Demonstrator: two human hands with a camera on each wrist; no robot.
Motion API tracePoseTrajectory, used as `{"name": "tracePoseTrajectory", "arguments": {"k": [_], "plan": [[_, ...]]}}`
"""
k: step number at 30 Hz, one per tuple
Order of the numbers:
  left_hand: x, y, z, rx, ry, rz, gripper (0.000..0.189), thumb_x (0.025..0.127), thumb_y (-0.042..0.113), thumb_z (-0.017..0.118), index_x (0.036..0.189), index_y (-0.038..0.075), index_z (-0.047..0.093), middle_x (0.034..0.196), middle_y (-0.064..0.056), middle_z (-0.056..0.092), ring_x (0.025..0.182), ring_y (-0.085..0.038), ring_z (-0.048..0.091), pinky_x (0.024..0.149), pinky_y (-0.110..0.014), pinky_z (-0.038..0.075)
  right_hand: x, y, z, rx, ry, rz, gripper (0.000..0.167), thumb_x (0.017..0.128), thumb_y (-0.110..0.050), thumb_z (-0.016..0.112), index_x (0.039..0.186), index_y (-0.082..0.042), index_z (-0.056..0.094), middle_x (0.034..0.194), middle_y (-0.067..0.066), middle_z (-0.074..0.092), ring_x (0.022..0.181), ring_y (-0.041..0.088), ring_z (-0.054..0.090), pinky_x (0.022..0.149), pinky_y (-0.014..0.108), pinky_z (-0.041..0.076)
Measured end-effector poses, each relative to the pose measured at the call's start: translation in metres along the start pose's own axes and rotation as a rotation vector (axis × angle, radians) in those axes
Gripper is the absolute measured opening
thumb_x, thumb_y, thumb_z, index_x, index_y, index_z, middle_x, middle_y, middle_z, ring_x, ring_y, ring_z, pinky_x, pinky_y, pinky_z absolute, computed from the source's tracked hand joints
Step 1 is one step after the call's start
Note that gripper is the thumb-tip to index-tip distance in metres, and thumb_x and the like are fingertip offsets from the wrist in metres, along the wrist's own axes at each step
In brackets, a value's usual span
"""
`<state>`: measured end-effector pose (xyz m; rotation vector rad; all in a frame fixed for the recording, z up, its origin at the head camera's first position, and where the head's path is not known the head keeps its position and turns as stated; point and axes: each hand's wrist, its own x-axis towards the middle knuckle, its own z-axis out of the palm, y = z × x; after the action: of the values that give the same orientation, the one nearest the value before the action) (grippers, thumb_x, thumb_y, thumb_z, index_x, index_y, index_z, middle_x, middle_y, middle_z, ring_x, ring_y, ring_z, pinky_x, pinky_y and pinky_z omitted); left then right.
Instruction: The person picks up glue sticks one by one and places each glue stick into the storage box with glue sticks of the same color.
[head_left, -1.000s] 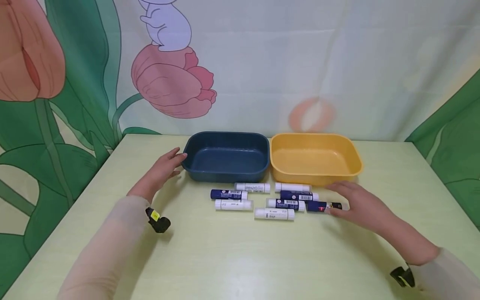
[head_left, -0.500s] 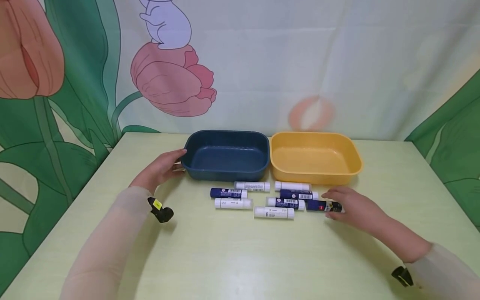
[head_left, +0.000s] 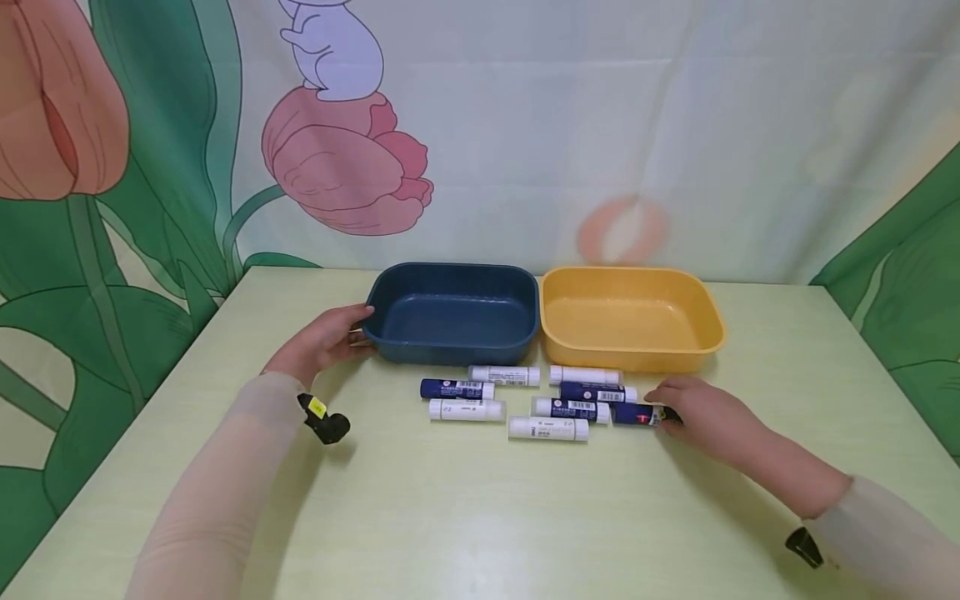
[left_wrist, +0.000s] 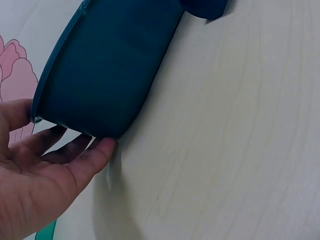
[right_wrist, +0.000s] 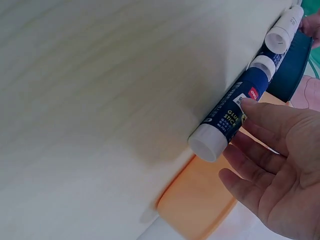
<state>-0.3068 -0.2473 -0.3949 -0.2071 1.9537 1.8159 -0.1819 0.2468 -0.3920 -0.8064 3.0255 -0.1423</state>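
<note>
My right hand (head_left: 708, 417) pinches a navy glue stick (right_wrist: 235, 107) at the right end of the group. The thumb lies on its label and fingers reach behind it; the stick lies flat on the table. At the left end of the dark blue bin (head_left: 453, 354), my left hand (head_left: 318, 337) holds the bin's edge. In the left wrist view its thumb is at the rim, with other fingers against the outer wall. More glue sticks lie before the bins, such as a white one (head_left: 548, 428) and a navy one (head_left: 457, 389).
A yellow bin (head_left: 630, 358) stands right of the blue one, their ends nearly touching. Both stand near the back of the pale table (head_left: 450, 517). Behind it hangs a cloth (head_left: 510, 150) printed with flowers.
My right hand has come in a little to the left and its fingers have closed on the navy glue stick. The left hand has settled against the blue bin's end.
</note>
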Motion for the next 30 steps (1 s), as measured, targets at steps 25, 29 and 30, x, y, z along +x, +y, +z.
{"name": "tracePoseTrajectory", "arguments": {"k": [25, 29, 30], "plan": [[0.001, 0.006, 0.001, -0.027, 0.034, -0.046, 0.059, 0.113, 0.028, 0.031, 0.165, 0.011, 0.01, 0.171, -0.018, 0.015, 0.134, -0.022, 0.041, 0.127, -0.048, 0.029, 0.013, 0.0, 0.001, -0.086, -0.021, -0.098, 0.023, 0.08, -0.003, 0.082, 0.102, -0.004, 0.074, 0.09, 0.003, 0.068, 0.078, 0.014, 0.06, 0.074, 0.035, 0.058], [0.0, 0.006, 0.003, -0.028, 0.037, -0.054, 0.058, 0.113, 0.027, 0.031, 0.165, 0.01, 0.011, 0.17, -0.018, 0.017, 0.133, -0.021, 0.042, 0.127, -0.048, 0.029, 0.014, 0.001, 0.0, -0.093, -0.04, -0.1, 0.023, 0.079, -0.004, 0.082, 0.1, -0.005, 0.074, 0.089, 0.003, 0.069, 0.076, 0.013, 0.059, 0.073, 0.035, 0.058], [0.0, 0.006, 0.003, -0.03, 0.037, -0.056, 0.058, 0.113, 0.027, 0.031, 0.165, 0.01, 0.011, 0.17, -0.018, 0.017, 0.133, -0.022, 0.042, 0.127, -0.048, 0.029, 0.014, 0.001, 0.0, -0.092, -0.046, -0.098, 0.023, 0.079, -0.004, 0.083, 0.1, -0.005, 0.074, 0.089, 0.003, 0.069, 0.076, 0.013, 0.059, 0.073, 0.035, 0.058]]}}
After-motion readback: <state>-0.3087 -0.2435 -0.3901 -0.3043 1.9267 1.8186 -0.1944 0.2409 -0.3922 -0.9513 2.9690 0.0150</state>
